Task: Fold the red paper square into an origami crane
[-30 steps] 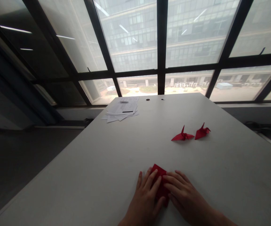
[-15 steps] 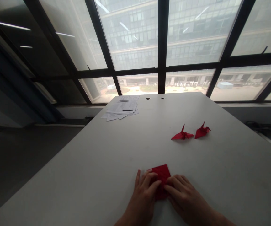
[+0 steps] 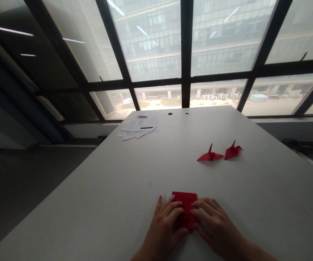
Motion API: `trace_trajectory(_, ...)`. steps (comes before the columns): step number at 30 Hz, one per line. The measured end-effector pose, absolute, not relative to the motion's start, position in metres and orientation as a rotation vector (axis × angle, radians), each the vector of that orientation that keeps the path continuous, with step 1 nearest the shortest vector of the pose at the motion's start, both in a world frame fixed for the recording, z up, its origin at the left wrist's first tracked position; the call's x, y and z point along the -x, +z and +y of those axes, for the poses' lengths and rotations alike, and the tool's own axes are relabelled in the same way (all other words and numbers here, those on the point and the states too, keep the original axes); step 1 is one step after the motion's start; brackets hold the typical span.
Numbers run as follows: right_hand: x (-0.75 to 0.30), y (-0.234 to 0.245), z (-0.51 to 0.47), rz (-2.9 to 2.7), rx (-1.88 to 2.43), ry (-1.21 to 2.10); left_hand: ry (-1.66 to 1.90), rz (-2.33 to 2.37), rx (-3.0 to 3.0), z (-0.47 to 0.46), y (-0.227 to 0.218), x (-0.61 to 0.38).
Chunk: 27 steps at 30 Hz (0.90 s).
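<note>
Two cranes [image 3: 210, 156] stand folded, while left hand [image 3: 164, 222] and right hand [image 3: 214, 219], loosely spread, press paper [image 3: 187, 203] folded only square.

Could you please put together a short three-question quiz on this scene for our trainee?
1. True or false: the left hand and the right hand both touch the flat, straight-edged piece of folded red paper.
2. How many pointed, folded red paper birds rest on the flat-topped white table?
3. Where do the loose white printed paper sheets lie?
a) Between the hands
b) Toward the table's far end, on the left
c) On the floor

Key: 1. True. 2. Two. 3. b.
</note>
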State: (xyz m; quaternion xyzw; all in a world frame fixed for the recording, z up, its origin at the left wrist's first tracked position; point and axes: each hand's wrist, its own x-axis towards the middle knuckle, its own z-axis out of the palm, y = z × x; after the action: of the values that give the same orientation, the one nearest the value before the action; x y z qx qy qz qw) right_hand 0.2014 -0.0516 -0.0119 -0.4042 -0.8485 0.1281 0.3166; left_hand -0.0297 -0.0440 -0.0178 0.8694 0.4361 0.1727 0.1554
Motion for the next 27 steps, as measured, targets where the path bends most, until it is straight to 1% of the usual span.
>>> trace_trajectory(6,-0.208,-0.015,-0.046,-2.136,1.039,0.397,0.497,1.263,-2.523,-0.042,-0.014,0.031)
trace_trajectory(11,-0.206,-0.008,-0.051,-2.222,1.0,0.509,0.531,1.296,-2.502,-0.042,-0.015,0.028)
trace_trajectory(15,-0.201,-0.009,-0.05,-2.234,1.047,0.439,0.595,1.341,-2.452,-0.043,-0.013,0.025)
trace_trajectory(18,-0.201,-0.015,-0.045,-2.228,1.046,0.372,0.577,1.336,-2.418,-0.044,-0.008,0.024)
trace_trajectory(21,-0.203,-0.018,-0.041,-2.218,1.052,0.388,0.536,1.303,-2.422,-0.044,-0.006,0.024)
trace_trajectory(27,-0.2,-0.016,-0.039,-2.201,1.167,0.431,0.565,1.307,-2.415,-0.043,-0.01,0.025)
